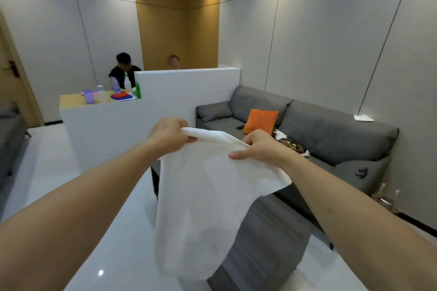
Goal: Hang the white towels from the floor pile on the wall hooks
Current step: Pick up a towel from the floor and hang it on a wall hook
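My left hand (169,136) and right hand (256,147) grasp the white towel (203,208) by its top edge; soft, light, drapes limply.

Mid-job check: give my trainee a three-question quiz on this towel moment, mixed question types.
1. True or false: the left hand and the right hand both grip the white towel along its top edge.
2. Which colour is the cushion on the grey sofa? A) blue B) orange C) green
3. Fill in: the towel's lower part hangs ____ below the hands.

Key: 1 true; 2 B; 3 freely.
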Demonstrator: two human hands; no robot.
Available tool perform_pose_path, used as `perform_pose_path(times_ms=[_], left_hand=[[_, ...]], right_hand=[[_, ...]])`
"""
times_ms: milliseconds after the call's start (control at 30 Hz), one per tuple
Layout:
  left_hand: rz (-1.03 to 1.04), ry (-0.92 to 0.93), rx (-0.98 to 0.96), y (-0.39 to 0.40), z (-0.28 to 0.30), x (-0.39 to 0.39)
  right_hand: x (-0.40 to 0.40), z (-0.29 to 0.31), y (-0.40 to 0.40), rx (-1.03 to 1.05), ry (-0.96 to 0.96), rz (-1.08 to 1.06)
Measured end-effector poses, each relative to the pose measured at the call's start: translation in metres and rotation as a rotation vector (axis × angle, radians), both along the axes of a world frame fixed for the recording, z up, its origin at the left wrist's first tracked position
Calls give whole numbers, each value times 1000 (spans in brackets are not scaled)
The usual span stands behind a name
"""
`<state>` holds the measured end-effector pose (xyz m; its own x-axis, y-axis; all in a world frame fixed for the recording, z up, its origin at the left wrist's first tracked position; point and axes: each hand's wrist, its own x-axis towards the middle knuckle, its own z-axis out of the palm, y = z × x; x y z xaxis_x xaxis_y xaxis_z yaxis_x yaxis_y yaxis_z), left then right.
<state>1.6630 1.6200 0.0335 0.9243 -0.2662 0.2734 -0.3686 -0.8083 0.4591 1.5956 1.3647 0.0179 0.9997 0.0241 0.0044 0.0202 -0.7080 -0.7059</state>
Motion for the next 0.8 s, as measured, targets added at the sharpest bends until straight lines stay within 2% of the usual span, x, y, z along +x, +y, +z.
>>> perform_pose_path(times_ms=[100,167,267,400,500,667,800], left_hand=[[137,-62,26,0,-2,34],[225,-75,-3,1,-4,57],[324,-57,0,0,-4,84],[436,-17,134,-10,5,117],[495,-55,85,-20,15,140],[550,-83,64,-34,22,187],[571,-101,24,-38,19,240]], right_hand=[[58,2,-9,-248,29,79],[96,2,-18,-299,-17,92],[154,7,-37,-223,-102,101],[221,18,-61,-181,-153,92],[261,31,-75,-109,-183,115],[325,49,-90,147,-327,41],[386,48,-90,128,-375,-25]])
